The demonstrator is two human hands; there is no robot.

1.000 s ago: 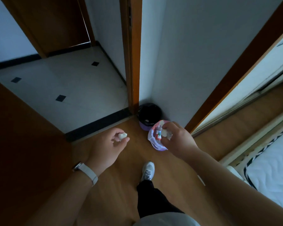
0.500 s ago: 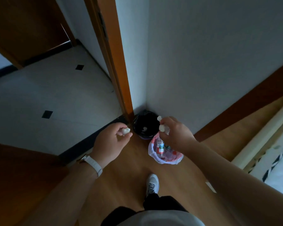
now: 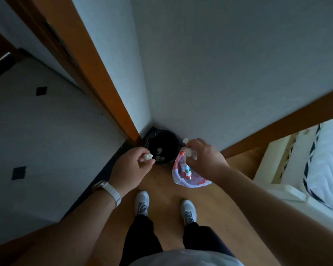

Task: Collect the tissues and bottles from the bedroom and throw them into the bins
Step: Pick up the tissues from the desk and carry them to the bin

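Bedroom corner: the person has closed in. Their left hand (image 3: 131,169) pinches a tissue (image 3: 148,156) at the black bin (image 3: 167,139); their right hand (image 3: 206,160) clutches tissues (image 3: 190,153) over the white bin (image 3: 188,184). Drop due.

door frame (image 3: 92,73) left; tiled floor (image 3: 46,131) beyond; mattress (image 3: 331,160) right

bin (image 3: 162,148) black; right of bin, bag (image 3: 181,182) white with red blotches; bottle (image 3: 185,168) label red-green; tissues (image 3: 148,156) white; left of bin, tiles (image 3: 46,121) pale, black diamonds.
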